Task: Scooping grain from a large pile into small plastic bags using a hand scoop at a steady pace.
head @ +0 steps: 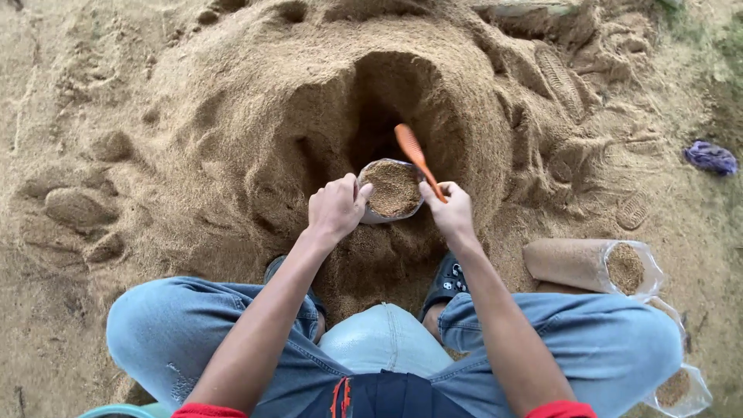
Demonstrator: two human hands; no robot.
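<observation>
A big sawdust heap (232,116) fills the ground ahead, with a deep hollow (395,101) dug into its near face. Steep walls close the hollow on three sides; it is open only toward the person's knees. A clear bag (392,190), full of sawdust, stands upright at the mouth of the hollow. The left hand (337,207) is curled shut on the bag's rim. The right hand (450,210) is closed around an orange scoop (414,155) angled over the bag. A filled bag (592,265) lies on its side by the right knee.
</observation>
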